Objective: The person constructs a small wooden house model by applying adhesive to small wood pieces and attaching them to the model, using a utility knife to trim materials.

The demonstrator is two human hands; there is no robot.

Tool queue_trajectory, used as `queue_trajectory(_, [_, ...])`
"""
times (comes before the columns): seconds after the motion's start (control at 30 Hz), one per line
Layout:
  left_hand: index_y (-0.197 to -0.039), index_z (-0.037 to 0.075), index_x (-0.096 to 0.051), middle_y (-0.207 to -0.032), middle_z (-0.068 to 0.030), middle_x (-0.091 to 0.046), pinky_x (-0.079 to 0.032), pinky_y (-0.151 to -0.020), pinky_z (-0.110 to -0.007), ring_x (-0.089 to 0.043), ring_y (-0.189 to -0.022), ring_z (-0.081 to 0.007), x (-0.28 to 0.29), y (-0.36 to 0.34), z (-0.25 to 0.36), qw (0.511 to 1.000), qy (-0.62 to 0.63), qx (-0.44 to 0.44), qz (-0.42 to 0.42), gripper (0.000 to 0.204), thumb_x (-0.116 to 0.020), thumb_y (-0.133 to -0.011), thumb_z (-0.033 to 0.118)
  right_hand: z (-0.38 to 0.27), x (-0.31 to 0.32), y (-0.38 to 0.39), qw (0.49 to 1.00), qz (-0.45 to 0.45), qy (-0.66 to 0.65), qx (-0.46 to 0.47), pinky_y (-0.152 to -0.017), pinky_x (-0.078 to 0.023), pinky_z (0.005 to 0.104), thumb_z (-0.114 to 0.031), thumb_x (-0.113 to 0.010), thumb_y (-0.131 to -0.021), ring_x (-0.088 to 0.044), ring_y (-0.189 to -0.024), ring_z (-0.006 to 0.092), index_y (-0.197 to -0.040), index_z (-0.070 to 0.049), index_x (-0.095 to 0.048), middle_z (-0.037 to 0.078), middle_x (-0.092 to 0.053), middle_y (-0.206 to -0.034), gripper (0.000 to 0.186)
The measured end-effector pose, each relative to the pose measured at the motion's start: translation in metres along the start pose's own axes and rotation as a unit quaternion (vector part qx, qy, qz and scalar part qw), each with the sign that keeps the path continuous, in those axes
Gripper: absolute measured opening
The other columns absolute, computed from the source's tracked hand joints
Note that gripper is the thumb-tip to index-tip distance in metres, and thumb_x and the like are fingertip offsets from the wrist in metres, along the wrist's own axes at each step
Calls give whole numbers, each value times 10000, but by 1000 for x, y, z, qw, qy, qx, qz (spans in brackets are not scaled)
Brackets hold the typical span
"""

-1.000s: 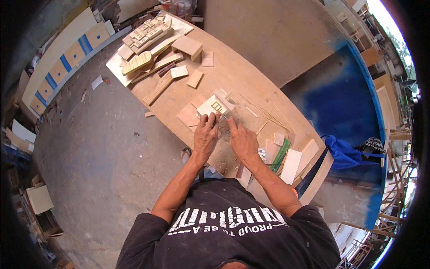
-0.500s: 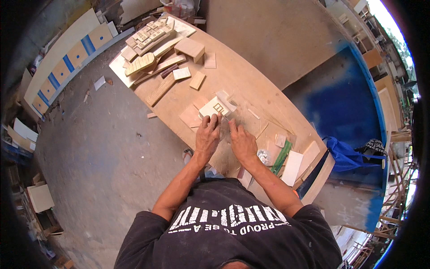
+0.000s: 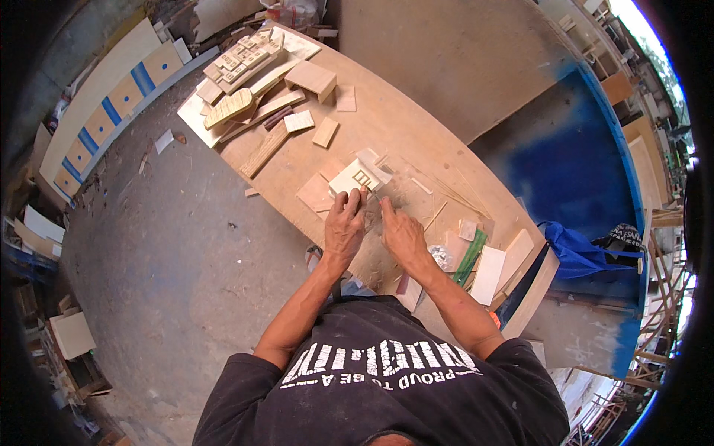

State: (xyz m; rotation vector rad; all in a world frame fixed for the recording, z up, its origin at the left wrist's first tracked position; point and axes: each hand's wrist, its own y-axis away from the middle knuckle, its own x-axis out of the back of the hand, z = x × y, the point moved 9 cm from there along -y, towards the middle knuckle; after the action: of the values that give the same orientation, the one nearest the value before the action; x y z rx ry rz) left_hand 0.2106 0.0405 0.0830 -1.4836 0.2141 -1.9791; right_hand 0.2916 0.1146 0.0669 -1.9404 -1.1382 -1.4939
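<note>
A pale wooden block (image 3: pixel 345 181) with a small brown window-like frame (image 3: pixel 362 178) on its face lies on the wooden table. My left hand (image 3: pixel 345 230) is at its near edge, fingers curled, fingertips touching the block beside the frame. To the right, my right hand (image 3: pixel 402 233) is closed with the index finger pointing at the frame. Between the two hands a thin dark sliver shows, too small to name. Under and beside the block lie thin flat wood pieces (image 3: pixel 315 195).
At the table's far left stands a wooden model (image 3: pixel 245 58) with small window frames, by an open-ended wooden box (image 3: pixel 311 77) and strips. Thin sticks (image 3: pixel 437 215), a green strip (image 3: pixel 470 256) and white board (image 3: pixel 487 275) lie right. A blue bag (image 3: pixel 569 251) hangs beyond the table's right end.
The whole view has shifted slightly. Both hands remain at the block, with my right fingertips only slightly moved.
</note>
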Motion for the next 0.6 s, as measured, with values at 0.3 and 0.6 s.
queue_trajectory(0.3, [-1223,-98,-574,-1012,-87,-497,-525,-753,-314,-510,-930,-228,5,-3,5,1000,-24,-14,-3,528,-612,-709,15,-2,7,-7,1000,-24,-4,10,-624,-548,535,-47,-456,-910,-665,-712,471,-1181,15,-436,263,-641,-736,278])
queue_trajectory(0.6, [-1240,-95,-568,-1003,-92,-490,-518,-752,-316,-509,-919,-234,7,-4,6,1000,-22,-22,0,549,-608,-705,20,-2,-6,-1,999,18,28,41,-581,-558,511,-50,-479,-908,-682,-671,431,-1183,16,-429,251,-649,-716,286])
